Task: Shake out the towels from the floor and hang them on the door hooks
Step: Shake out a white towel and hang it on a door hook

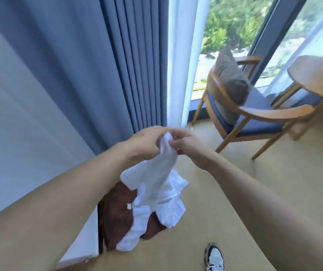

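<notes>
Both hands lift a white towel above the floor pile.
The left hand (147,142) and right hand (188,145) each pinch the white towel (156,184) at its top edge; it hangs over the brown towel (117,214), near the blue curtain (129,61).

A pale wood floor (235,173) carries a crumpled brown towel (117,216) heaped against the wall base, with bunched white towel (168,212) folds lying over it. A wooden armchair (254,118) stands near the window; one black-and-white sneaker (214,258) is planted at the lower edge.
</notes>
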